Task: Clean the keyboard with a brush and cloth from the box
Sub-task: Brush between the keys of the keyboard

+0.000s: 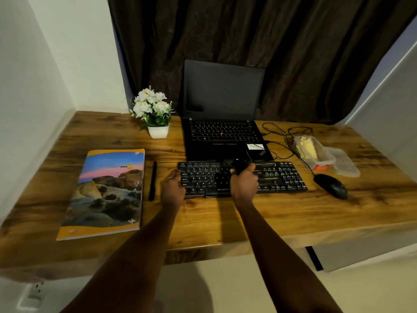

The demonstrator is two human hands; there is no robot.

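A black keyboard (279, 177) lies across the wooden desk (225, 213) in front of the laptop. My left hand (173, 187) grips the keyboard's left end, fingers curled round its edge. My right hand (244, 181) holds a dark brush (238, 164) over the middle keys, its head blurred near the top row. A clear plastic box (314, 152) with a yellow cloth (306, 146) inside stands at the right, its lid (345, 164) lying beside it.
An open black laptop (222, 132) stands behind the keyboard, with cables (282, 136) trailing right. A black mouse (330, 185) sits right of the keyboard. A pen (153, 180), a colourful book (106, 193) and a white flower pot (155, 114) occupy the left.
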